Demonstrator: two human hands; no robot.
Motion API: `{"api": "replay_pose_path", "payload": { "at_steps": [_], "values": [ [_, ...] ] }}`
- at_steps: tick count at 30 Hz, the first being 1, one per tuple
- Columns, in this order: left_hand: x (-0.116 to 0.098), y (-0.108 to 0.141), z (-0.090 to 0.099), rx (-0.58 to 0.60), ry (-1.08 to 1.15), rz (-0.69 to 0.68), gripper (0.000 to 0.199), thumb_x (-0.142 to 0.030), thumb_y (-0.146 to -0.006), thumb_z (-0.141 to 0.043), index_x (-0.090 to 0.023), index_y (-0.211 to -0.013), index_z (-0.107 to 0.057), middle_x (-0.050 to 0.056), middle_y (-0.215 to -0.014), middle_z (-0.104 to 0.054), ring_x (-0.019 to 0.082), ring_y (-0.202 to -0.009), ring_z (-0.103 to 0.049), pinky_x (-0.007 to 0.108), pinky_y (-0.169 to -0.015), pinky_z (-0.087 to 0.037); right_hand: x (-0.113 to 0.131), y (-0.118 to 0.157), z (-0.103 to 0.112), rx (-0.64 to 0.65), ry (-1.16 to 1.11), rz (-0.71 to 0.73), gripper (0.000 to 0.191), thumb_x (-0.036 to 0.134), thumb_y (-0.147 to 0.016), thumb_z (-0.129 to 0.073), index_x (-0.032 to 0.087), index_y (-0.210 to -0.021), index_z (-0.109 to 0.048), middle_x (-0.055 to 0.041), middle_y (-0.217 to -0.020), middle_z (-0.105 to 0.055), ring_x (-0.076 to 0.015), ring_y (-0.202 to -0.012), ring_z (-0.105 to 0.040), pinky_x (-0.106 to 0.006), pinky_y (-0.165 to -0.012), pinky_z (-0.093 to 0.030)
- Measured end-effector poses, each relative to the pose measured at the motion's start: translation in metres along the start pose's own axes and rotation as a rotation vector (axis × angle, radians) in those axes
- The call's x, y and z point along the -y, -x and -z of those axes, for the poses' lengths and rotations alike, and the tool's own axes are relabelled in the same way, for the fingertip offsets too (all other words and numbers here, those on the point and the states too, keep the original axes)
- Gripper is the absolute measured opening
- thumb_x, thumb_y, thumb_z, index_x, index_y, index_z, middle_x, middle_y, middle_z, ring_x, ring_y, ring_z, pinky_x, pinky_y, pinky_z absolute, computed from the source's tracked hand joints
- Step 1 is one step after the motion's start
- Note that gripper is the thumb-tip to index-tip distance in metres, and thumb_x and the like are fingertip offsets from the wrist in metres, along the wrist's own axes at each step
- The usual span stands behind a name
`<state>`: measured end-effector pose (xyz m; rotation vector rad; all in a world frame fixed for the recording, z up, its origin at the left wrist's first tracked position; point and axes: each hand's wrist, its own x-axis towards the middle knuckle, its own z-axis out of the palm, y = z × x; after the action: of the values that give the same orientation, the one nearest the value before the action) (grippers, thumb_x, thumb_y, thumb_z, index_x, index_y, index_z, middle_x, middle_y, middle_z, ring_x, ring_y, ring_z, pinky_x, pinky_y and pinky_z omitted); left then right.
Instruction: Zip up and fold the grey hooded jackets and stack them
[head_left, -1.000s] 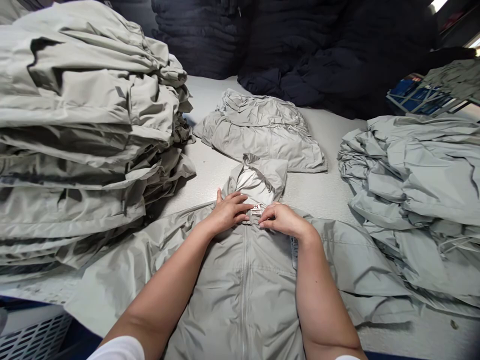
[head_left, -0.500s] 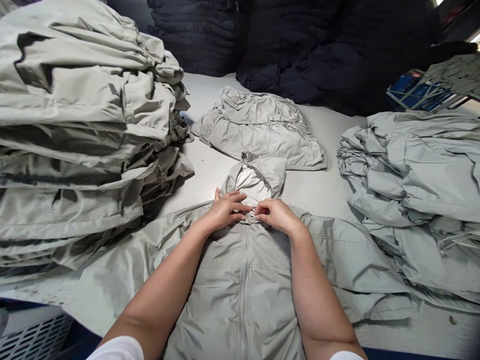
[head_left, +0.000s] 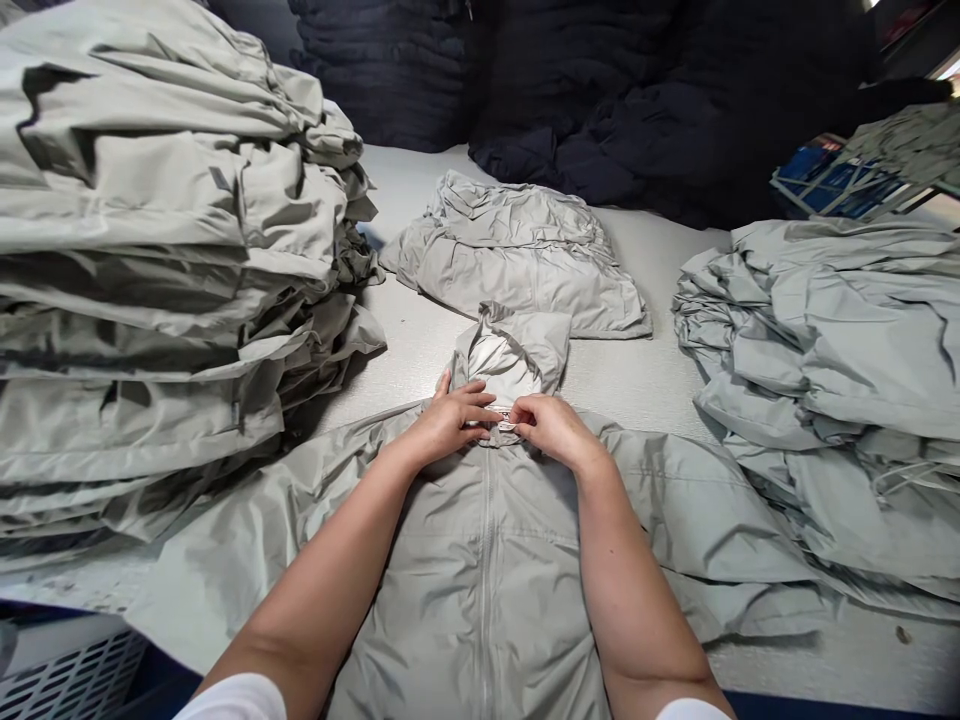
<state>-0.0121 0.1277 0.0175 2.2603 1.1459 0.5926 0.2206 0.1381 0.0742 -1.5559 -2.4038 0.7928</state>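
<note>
A grey-green zip-front rain jacket [head_left: 480,570] lies flat on the table, front up, with its hood [head_left: 517,345] spread away from me and its lining showing. My left hand [head_left: 450,420] rests on the left of the collar [head_left: 504,432], fingers closed over the neck edge. My right hand [head_left: 551,430] pinches the collar from the other side, fingertips close to my left hand. A small neck label [head_left: 506,414] shows only in part between my fingers. The lower jacket runs out of view.
A tall stack of grey-green jackets [head_left: 150,300] stands to the left, and a looser pile [head_left: 825,370] lies to the right. A folded jacket [head_left: 517,260] sits beyond the hood. Dark navy stacks [head_left: 390,70] rise behind the white table [head_left: 420,340].
My hands have drawn closer together at the collar, and my fingers now cover more of the neck label. The whole view has shifted slightly.
</note>
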Motion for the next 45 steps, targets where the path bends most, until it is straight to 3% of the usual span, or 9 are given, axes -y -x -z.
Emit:
{"api": "replay_pose_path", "payload": {
  "at_steps": [7,12,18,24,32,36,39,42,45],
  "values": [
    [-0.004,-0.002,0.002,-0.152,-0.005,-0.061,0.033,-0.035,-0.09,-0.082,-0.026,-0.122,-0.078,0.01,-0.133,-0.075,0.032,-0.131,-0.063,0.063,-0.129,-0.026,-0.001,-0.002,0.001,-0.209,0.007,0.089,0.011,0.012,-0.089,-0.066,0.021,-0.084,-0.066,-0.0022,-0.09,-0.07,-0.0173,-0.084,-0.061,-0.028,-0.082,-0.04],
    [-0.009,0.0,0.008,-0.174,-0.062,-0.036,0.05,-0.056,-0.076,-0.09,-0.021,-0.111,-0.078,0.008,-0.104,-0.075,0.028,-0.105,-0.066,0.047,-0.103,-0.049,-0.002,-0.005,-0.002,-0.285,-0.066,0.138,0.011,0.011,-0.087,-0.06,0.022,-0.085,-0.06,-0.0035,-0.093,-0.067,-0.0187,-0.088,-0.06,-0.028,-0.082,-0.042],
    [-0.016,0.005,0.011,-0.124,-0.178,0.033,0.039,-0.04,-0.08,-0.091,-0.023,-0.111,-0.077,0.008,-0.107,-0.072,0.031,-0.11,-0.063,0.047,-0.1,-0.044,-0.001,-0.005,-0.007,-0.178,-0.144,0.111,0.008,0.018,-0.092,-0.057,0.022,-0.088,-0.062,-0.0003,-0.084,-0.069,-0.0165,-0.078,-0.06,-0.027,-0.075,-0.041],
    [-0.014,0.004,0.012,-0.069,-0.077,0.062,0.017,-0.02,-0.088,-0.077,-0.023,-0.104,-0.074,0.004,-0.103,-0.078,0.025,-0.104,-0.07,0.051,-0.117,-0.035,0.002,-0.005,-0.006,-0.145,-0.184,0.097,0.019,0.032,-0.103,-0.05,0.022,-0.099,-0.066,-0.0025,-0.092,-0.074,-0.0178,-0.084,-0.065,-0.027,-0.078,-0.044],
    [-0.016,0.008,0.014,0.014,-0.007,0.041,0.005,-0.021,-0.088,-0.071,-0.024,-0.092,-0.073,0.003,-0.119,-0.079,0.027,-0.124,-0.066,0.06,-0.13,-0.019,0.008,-0.004,-0.006,-0.086,-0.071,0.02,0.029,0.032,-0.111,-0.041,0.023,-0.118,-0.068,-0.0074,-0.11,-0.079,-0.0197,-0.103,-0.071,-0.027,-0.09,-0.048],
    [-0.016,0.009,0.02,0.023,0.073,-0.018,0.003,-0.025,-0.087,-0.075,-0.025,-0.09,-0.074,0.003,-0.114,-0.078,0.026,-0.117,-0.069,0.055,-0.126,-0.032,0.01,-0.003,-0.006,-0.093,-0.001,0.042,0.03,0.03,-0.111,-0.042,0.023,-0.12,-0.07,-0.0087,-0.115,-0.078,-0.0204,-0.109,-0.07,-0.028,-0.096,-0.048],
    [-0.018,0.009,0.022,0.001,0.092,-0.055,0.005,-0.028,-0.085,-0.076,-0.024,-0.089,-0.075,0.007,-0.128,-0.074,0.027,-0.122,-0.066,0.049,-0.119,-0.043,0.01,-0.002,-0.004,-0.067,-0.005,0.062,0.033,0.03,-0.112,-0.04,0.024,-0.118,-0.071,-0.0075,-0.113,-0.078,-0.02,-0.108,-0.07,-0.029,-0.096,-0.049],
    [-0.022,0.009,0.018,0.012,0.043,-0.046,0.004,-0.022,-0.083,-0.074,-0.024,-0.086,-0.073,0.006,-0.141,-0.069,0.029,-0.136,-0.058,0.054,-0.127,-0.033,0.008,0.0,0.0,-0.036,-0.046,0.088,0.035,0.031,-0.112,-0.039,0.023,-0.117,-0.073,-0.007,-0.119,-0.077,-0.0199,-0.112,-0.069,-0.031,-0.099,-0.049],
    [-0.027,0.007,0.012,0.05,0.03,0.011,0.014,-0.022,-0.083,-0.073,-0.025,-0.096,-0.072,0.005,-0.122,-0.076,0.029,-0.134,-0.058,0.06,-0.13,-0.023,0.002,0.003,0.005,0.019,-0.09,0.122,0.028,0.039,-0.107,-0.055,0.023,-0.118,-0.076,-0.0068,-0.12,-0.078,-0.0226,-0.116,-0.068,-0.034,-0.103,-0.049]
  ]
}}
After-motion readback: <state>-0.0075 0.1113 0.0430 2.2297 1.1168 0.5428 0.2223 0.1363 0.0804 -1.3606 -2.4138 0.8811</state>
